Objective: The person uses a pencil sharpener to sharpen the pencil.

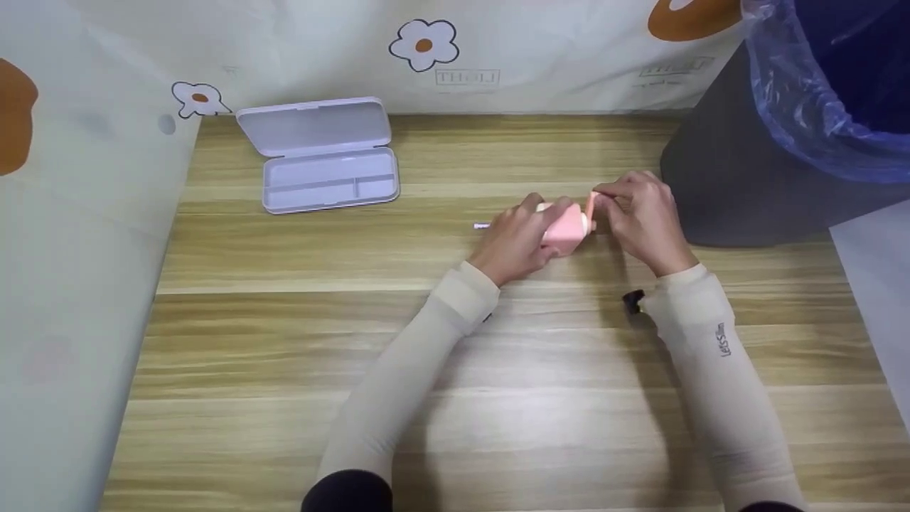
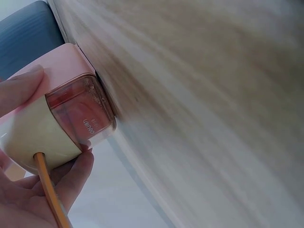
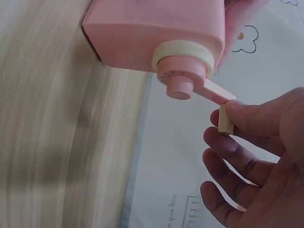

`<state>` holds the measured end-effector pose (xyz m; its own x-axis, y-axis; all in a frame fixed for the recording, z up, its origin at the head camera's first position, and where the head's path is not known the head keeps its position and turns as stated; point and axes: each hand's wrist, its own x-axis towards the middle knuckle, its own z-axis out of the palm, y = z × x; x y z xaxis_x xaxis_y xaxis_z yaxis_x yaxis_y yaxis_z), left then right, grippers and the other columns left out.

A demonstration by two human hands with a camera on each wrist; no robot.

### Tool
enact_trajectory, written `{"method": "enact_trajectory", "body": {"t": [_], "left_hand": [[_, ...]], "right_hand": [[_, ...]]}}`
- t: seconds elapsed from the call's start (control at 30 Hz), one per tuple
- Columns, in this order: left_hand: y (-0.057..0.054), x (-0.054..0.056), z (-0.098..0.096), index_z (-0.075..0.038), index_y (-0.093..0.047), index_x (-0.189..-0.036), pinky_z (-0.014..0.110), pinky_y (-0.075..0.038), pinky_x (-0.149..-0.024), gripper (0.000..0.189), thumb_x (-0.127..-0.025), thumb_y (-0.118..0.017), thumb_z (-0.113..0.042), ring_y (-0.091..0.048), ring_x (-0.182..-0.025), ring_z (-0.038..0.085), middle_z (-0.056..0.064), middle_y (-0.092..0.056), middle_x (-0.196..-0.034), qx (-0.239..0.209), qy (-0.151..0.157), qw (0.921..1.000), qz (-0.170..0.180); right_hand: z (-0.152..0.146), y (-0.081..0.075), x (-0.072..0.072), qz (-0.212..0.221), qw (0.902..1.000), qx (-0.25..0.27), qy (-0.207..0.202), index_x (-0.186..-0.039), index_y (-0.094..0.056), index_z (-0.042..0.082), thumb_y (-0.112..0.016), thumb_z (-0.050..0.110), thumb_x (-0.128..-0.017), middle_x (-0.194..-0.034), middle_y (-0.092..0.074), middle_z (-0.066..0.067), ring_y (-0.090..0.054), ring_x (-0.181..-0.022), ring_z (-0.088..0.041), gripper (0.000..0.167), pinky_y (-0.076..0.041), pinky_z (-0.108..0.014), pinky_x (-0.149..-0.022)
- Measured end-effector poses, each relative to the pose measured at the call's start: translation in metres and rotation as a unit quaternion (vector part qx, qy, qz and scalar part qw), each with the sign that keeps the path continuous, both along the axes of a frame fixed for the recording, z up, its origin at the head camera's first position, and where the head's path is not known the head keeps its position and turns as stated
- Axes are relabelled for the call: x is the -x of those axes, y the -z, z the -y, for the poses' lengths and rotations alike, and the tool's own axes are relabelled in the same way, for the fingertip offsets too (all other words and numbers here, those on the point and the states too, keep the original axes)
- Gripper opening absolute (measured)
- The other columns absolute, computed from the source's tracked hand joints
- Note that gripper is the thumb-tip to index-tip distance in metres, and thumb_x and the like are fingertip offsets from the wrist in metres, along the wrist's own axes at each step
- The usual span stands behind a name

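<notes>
A pink and cream crank pencil sharpener (image 1: 566, 231) is gripped around its body by my left hand (image 1: 513, 240), low over the table. In the left wrist view, an orange pencil (image 2: 50, 192) sticks out of the hole in its cream face, beside a see-through drawer (image 2: 83, 111). The pencil's end also shows left of the hand in the head view. At the sharpener's other end, my right hand (image 1: 643, 219) pinches the cream knob (image 3: 225, 122) of the pink crank handle (image 3: 216, 91) between thumb and index finger. Its other fingers are loosely bent.
A pale lilac pencil case (image 1: 306, 195) lies with its lid up at the back left of the wooden table (image 1: 284, 341). A dark grey bin (image 1: 718, 171) with a blue bag (image 1: 803, 135) stands close to the right hand. Flower-printed sheeting (image 1: 320, 43) borders the back and left.
</notes>
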<state>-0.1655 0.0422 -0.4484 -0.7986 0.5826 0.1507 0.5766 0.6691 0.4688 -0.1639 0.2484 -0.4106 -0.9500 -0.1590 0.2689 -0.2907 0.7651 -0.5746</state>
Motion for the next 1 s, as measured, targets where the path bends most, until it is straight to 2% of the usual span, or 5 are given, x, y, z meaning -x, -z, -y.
{"method": "enact_trajectory", "body": {"t": [0.33, 0.47, 0.7, 0.9, 1.0], "left_hand": [[0.0, -0.001, -0.001, -0.02, -0.05, -0.145, 0.037, -0.053, -0.081, 0.068, -0.084, -0.079, -0.025, -0.064, -0.096, 0.026, 0.017, -0.055, -0.125, -0.001, 0.002, 1.0, -0.002], [0.0, -0.001, -0.001, -0.02, -0.049, -0.146, 0.037, -0.053, -0.082, 0.069, -0.085, -0.079, -0.025, -0.063, -0.096, 0.026, 0.017, -0.055, -0.126, -0.001, -0.002, 1.0, 0.003], [0.0, -0.002, -0.002, -0.02, -0.048, -0.147, 0.039, -0.053, -0.083, 0.069, -0.086, -0.078, -0.027, -0.064, -0.097, 0.027, 0.016, -0.055, -0.126, 0.01, 0.001, 0.9999, 0.004], [0.0, 0.0, -0.001, -0.021, -0.048, -0.147, 0.038, -0.053, -0.082, 0.069, -0.086, -0.078, -0.027, -0.063, -0.096, 0.027, 0.016, -0.055, -0.126, 0.004, -0.005, 0.9999, 0.009], [0.0, 0.0, -0.001, -0.02, -0.047, -0.148, 0.038, -0.053, -0.083, 0.069, -0.086, -0.078, -0.027, -0.063, -0.097, 0.027, 0.016, -0.055, -0.126, 0.005, -0.005, 0.9999, 0.01]], "right_hand": [[-0.004, 0.009, 0.01, 0.017, 0.9996, 0.02, 0.003, -0.103, -0.076, -0.004, -0.069, 0.01, -0.093, -0.088, -0.069, -0.019, -0.062, -0.087, -0.034, 0.019, -0.043, -0.047, -0.081], [-0.003, 0.013, 0.014, 0.025, 0.9994, 0.021, 0.009, -0.103, -0.077, -0.003, -0.069, 0.01, -0.093, -0.09, -0.07, -0.018, -0.063, -0.086, -0.032, 0.018, -0.043, -0.043, -0.078], [-0.003, 0.02, 0.019, 0.064, 0.997, 0.029, 0.032, -0.104, -0.077, -0.001, -0.066, 0.01, -0.094, -0.096, -0.071, -0.015, -0.062, -0.088, -0.026, 0.018, -0.043, -0.034, -0.077], [-0.003, 0.022, 0.022, 0.074, 0.9955, 0.052, 0.028, -0.105, -0.076, -0.001, -0.066, 0.01, -0.095, -0.099, -0.071, -0.015, -0.061, -0.092, -0.024, 0.018, -0.041, -0.025, -0.077], [-0.003, 0.024, 0.022, 0.077, 0.9952, 0.054, 0.028, -0.105, -0.076, -0.001, -0.066, 0.008, -0.095, -0.1, -0.071, -0.015, -0.061, -0.093, -0.023, 0.017, -0.041, -0.025, -0.077]]}}
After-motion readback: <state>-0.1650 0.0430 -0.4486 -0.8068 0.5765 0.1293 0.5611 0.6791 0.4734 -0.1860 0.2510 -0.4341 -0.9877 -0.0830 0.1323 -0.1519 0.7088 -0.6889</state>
